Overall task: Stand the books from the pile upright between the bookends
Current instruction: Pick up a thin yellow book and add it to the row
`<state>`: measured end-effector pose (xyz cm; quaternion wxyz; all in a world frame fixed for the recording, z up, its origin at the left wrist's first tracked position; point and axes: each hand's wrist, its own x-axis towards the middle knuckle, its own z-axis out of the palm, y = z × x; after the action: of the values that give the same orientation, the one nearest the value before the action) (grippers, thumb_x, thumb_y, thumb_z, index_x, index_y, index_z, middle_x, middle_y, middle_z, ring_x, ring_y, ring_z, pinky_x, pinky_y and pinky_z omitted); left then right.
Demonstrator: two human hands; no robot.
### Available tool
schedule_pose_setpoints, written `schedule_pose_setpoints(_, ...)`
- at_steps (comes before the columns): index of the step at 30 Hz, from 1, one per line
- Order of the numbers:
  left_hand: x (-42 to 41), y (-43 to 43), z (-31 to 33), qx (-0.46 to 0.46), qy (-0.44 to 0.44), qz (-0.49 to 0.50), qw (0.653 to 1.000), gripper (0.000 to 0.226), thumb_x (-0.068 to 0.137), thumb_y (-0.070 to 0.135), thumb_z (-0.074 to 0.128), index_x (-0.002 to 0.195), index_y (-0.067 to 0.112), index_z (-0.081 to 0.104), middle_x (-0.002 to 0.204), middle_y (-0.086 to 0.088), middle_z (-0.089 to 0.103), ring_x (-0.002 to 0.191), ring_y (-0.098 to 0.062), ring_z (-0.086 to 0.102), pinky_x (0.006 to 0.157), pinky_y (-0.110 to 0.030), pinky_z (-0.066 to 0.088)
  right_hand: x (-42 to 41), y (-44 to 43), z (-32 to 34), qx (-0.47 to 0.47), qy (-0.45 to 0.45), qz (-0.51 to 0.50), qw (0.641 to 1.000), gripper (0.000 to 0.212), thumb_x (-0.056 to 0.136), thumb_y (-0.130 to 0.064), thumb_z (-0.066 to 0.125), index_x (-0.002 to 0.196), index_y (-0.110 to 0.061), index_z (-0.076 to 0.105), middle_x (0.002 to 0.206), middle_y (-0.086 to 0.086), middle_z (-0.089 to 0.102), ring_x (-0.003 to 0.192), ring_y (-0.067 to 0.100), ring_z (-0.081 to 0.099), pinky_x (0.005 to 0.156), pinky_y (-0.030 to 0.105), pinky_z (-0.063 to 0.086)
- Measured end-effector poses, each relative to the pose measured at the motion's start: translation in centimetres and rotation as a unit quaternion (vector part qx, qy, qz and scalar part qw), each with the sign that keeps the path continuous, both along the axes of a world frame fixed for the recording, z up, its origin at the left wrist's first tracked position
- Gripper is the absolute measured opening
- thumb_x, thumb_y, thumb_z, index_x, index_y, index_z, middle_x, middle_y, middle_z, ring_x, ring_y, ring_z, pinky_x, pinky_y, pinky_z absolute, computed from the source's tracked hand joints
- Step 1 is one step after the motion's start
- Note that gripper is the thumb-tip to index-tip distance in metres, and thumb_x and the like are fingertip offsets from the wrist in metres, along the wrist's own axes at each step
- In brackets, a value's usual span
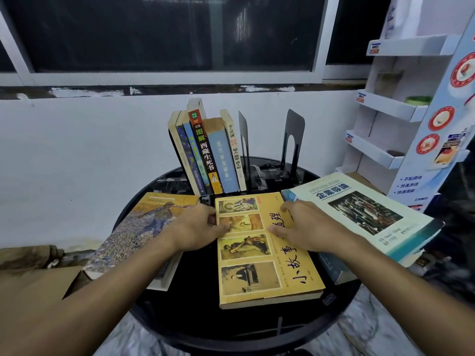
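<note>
A yellow book [267, 255] lies flat on the round black table [252, 327], in front of me. My left hand [195, 227] holds its left edge, thumb on the cover. My right hand [308, 228] lies over its right edge, with thumb and forefinger on the cover. Several books [213, 152] stand leaning left at the back. A black bookend [244, 150] stands against their right side. A second black bookend [293, 142] stands apart, further right. A painted-cover book [138, 232] lies flat on the left. On the right, a pale green book [359, 214] lies on a blue one [331, 268].
A white cardboard display shelf [385, 109] stands at the right, close to the table. A brown cardboard box [38, 286] sits low on the left. A white wall and a dark window are behind the table. The pale green book overhangs the table's right rim.
</note>
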<state>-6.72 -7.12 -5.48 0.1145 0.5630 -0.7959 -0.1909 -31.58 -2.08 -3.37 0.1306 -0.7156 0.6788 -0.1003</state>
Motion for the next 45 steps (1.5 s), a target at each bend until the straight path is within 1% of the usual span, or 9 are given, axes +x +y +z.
schedule_pose_setpoints(5,0.1,0.3,-0.3,0.0,0.046,-0.011,0.999,0.028,0.095,0.044,0.064,0.113,0.024,0.07,0.085,0.018,0.066,0.077,0.003,0.061,0.058,-0.008,0.044,-0.3,-0.1,-0.3,-0.021,-0.039,-0.015,0.999,0.051,0.088,-0.053,0.068,0.126,-0.02,0.057,0.09,-0.015,0.049,0.078,0.001,0.052,0.058,0.018,0.039)
schedule_pose_setpoints(10,0.5,0.5,-0.4,-0.002,0.091,-0.013,0.996,0.032,0.092,0.042,0.069,0.116,0.02,0.07,0.096,0.002,0.073,0.089,-0.014,0.068,0.082,-0.036,0.058,-0.6,-0.1,-0.7,-0.037,-0.064,-0.029,0.997,0.068,0.084,-0.054,0.073,0.138,-0.019,0.053,0.109,-0.01,0.053,0.093,0.007,0.053,0.073,0.022,0.041)
schedule_pose_setpoints(13,0.5,1.0,-0.1,-0.016,0.139,-0.023,0.99,0.03,0.091,0.036,0.072,0.117,0.023,0.066,0.094,0.006,0.072,0.088,-0.012,0.068,0.081,-0.033,0.059,-0.8,0.0,-0.7,-0.057,-0.092,-0.036,0.993,0.069,0.084,-0.05,0.075,0.142,-0.019,0.052,0.12,-0.004,0.06,0.107,0.014,0.054,0.081,0.025,0.041)
schedule_pose_setpoints(15,0.5,1.2,0.3,-0.03,0.172,-0.025,0.984,0.025,0.09,0.031,0.073,0.113,0.03,0.061,0.091,0.01,0.07,0.085,-0.009,0.068,0.076,-0.026,0.059,-0.9,0.1,-0.5,-0.082,-0.106,-0.034,0.99,0.064,0.086,-0.045,0.075,0.141,-0.019,0.054,0.103,-0.005,0.065,0.112,0.017,0.057,0.081,0.026,0.041)
schedule_pose_setpoints(18,0.4,1.5,1.0,-0.059,0.211,-0.02,0.975,0.026,0.09,0.027,0.074,0.109,0.035,0.058,0.091,0.015,0.066,0.079,-0.006,0.068,0.068,-0.017,0.057,-1.0,0.3,0.2,-0.128,-0.122,-0.02,0.984,0.047,0.088,-0.037,0.075,0.129,-0.018,0.064,0.072,-0.007,0.063,0.093,0.018,0.065,0.073,0.028,0.048)
schedule_pose_setpoints(23,0.8,1.4,2.2,-0.092,0.274,-0.006,0.957,0.043,0.09,0.023,0.074,0.123,0.042,0.053,0.109,0.006,0.061,0.078,-0.011,0.073,0.076,-0.03,0.062,-1.1,-0.1,1.8,-0.221,-0.165,-0.021,0.961,0.052,0.085,-0.032,0.079,0.134,-0.025,0.063,0.089,-0.009,0.058,0.071,0.002,0.061,0.065,0.006,0.04)
schedule_pose_setpoints(28,1.2,0.9,3.6,-0.121,0.334,0.009,0.935,0.061,0.09,0.015,0.074,0.144,0.028,0.051,0.115,0.003,0.058,0.089,-0.015,0.073,0.082,-0.032,0.062,-1.3,-0.8,3.3,-0.295,-0.246,0.011,0.923,0.054,0.08,-0.023,0.085,0.131,-0.028,0.066,0.097,-0.002,0.063,0.074,0.013,0.063,0.082,0.035,0.057)
schedule_pose_setpoints(35,1.3,1.0,5.7,-0.181,0.389,0.014,0.903,0.072,0.088,0.009,0.074,0.151,0.024,0.043,0.12,0.002,0.059,0.091,-0.017,0.072,0.084,-0.029,0.061,-1.2,-1.6,5.0,-0.355,-0.304,0.064,0.882,0.052,0.079,-0.012,0.085,0.124,-0.026,0.064,0.107,0.005,0.055,0.072,0.015,0.06,0.065,0.016,0.053)
schedule_pose_setpoints(45,1.4,1.2,5.0,-0.189,0.41,-0.001,0.892,0.072,0.086,0.009,0.077,0.149,0.024,0.046,0.118,0.002,0.064,0.094,-0.016,0.07,0.085,-0.026,0.059,-1.1,-3.1,3.6,-0.363,-0.299,0.063,0.88,0.038,0.082,-0.018,0.082,0.092,-0.033,0.048,0.108,-0.004,0.046,0.082,0.009,0.06,0.071,0.014,0.053)
